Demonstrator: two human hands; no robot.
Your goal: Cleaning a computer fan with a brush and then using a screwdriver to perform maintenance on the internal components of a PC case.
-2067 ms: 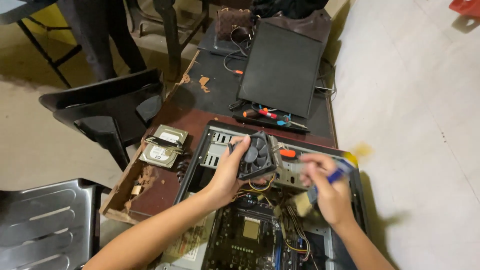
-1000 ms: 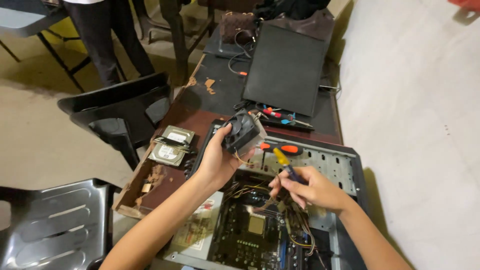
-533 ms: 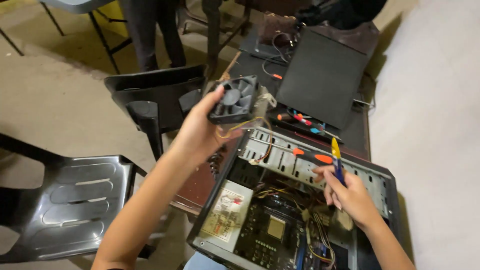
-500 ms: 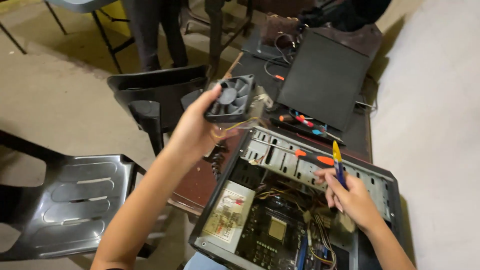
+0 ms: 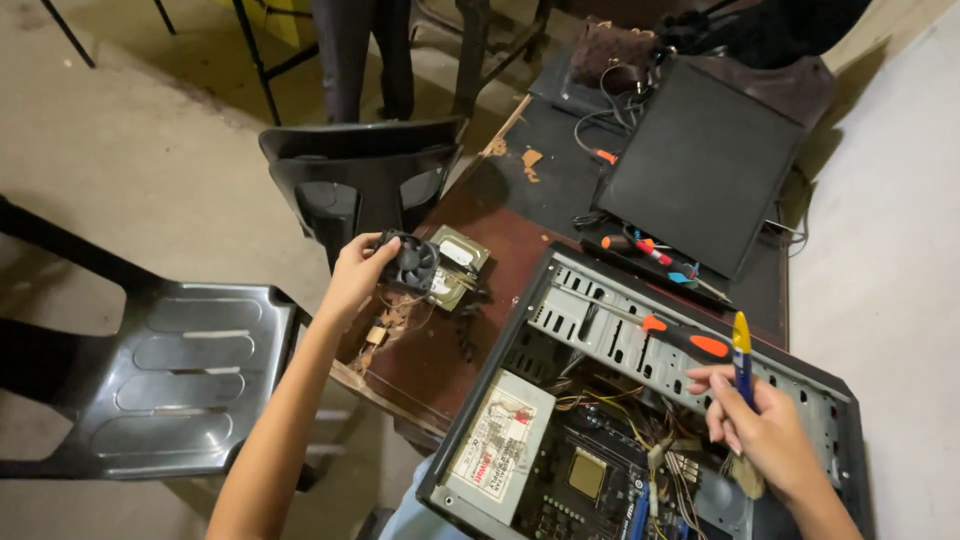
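One small black square cooling fan (image 5: 412, 263) is pinched in the left hand (image 5: 352, 280), left of one open black computer case (image 5: 640, 400); the right hand (image 5: 765, 435) grips one blue-and-yellow-handled brush (image 5: 741, 362) above that case.

head cam: worn on the person's head | faces steeply down and forward over the wooden table (image 5: 480, 350) | near: open computer case (image 5: 640, 420) at bottom edge, floor and chairs farther | single view, nothing shared

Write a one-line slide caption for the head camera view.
Left hand holds a small black fan over the worn table; right hand holds a blue-and-yellow tool above the open computer case.
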